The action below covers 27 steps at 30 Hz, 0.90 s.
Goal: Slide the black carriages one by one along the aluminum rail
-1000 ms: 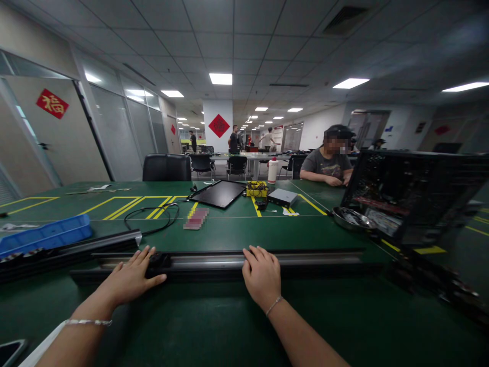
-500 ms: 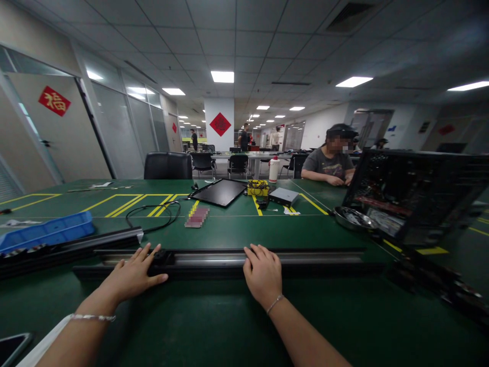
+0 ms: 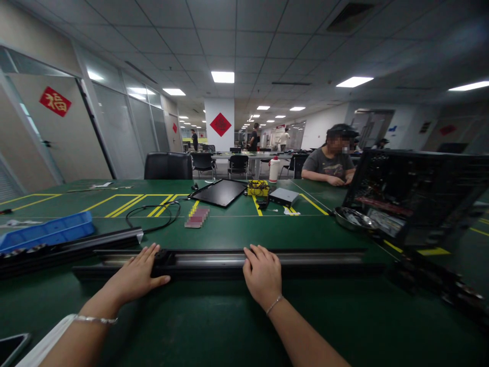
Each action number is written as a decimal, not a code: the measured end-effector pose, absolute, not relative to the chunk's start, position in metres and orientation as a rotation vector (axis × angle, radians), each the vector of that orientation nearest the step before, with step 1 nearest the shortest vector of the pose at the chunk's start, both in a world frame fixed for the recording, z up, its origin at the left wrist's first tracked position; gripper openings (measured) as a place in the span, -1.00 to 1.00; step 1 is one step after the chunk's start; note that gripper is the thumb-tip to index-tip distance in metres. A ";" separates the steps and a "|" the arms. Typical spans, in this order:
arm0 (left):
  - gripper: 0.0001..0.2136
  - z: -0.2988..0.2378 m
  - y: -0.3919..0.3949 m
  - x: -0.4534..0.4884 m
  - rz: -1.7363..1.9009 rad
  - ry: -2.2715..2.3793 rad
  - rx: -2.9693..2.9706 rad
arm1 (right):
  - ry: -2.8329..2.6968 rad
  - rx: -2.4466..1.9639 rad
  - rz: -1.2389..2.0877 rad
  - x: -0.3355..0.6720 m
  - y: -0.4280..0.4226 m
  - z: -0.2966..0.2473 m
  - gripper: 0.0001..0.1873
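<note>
A long black rail (image 3: 305,259) with a silver strip along its middle lies crosswise on the green table before me. On its left part sits a small black block (image 3: 164,257). My left hand (image 3: 133,275) rests on the rail just left of this block, its fingers stretched out and the thumb apart, pointing right along the near edge. Farther right, my right hand (image 3: 263,272) lies across the rail, fingers close together and bent over its far edge. The right thumb and the undersides of both hands are mostly hidden.
To the left are a blue tray (image 3: 49,232) and another black rail (image 3: 114,237) with a cable. A flat black panel (image 3: 221,192), yellow box (image 3: 257,187) and grey box (image 3: 283,196) lie ahead. An open computer case (image 3: 412,193) and metal bowl (image 3: 353,219) stand right. A person (image 3: 330,163) sits beyond.
My left hand has shifted slightly, its fingers drawn closer together. My right hand and the rail stay put. In the background, standing people have moved.
</note>
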<state>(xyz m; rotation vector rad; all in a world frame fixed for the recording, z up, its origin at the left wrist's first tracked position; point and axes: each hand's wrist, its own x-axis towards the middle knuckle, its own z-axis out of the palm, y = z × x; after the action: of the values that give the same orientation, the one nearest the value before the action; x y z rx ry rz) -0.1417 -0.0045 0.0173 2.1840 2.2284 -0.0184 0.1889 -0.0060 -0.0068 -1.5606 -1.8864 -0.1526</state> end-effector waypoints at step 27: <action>-0.12 0.017 -0.003 -0.143 -0.053 2.204 2.225 | -1.889 -1.580 -0.154 0.189 -0.007 -0.005 -0.65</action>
<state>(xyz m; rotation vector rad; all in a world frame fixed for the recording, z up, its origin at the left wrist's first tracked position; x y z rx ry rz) -0.1432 -0.0033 0.0170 2.2253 2.2038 -0.0533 0.1894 -0.0072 -0.0052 -1.5796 -1.8887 -0.1543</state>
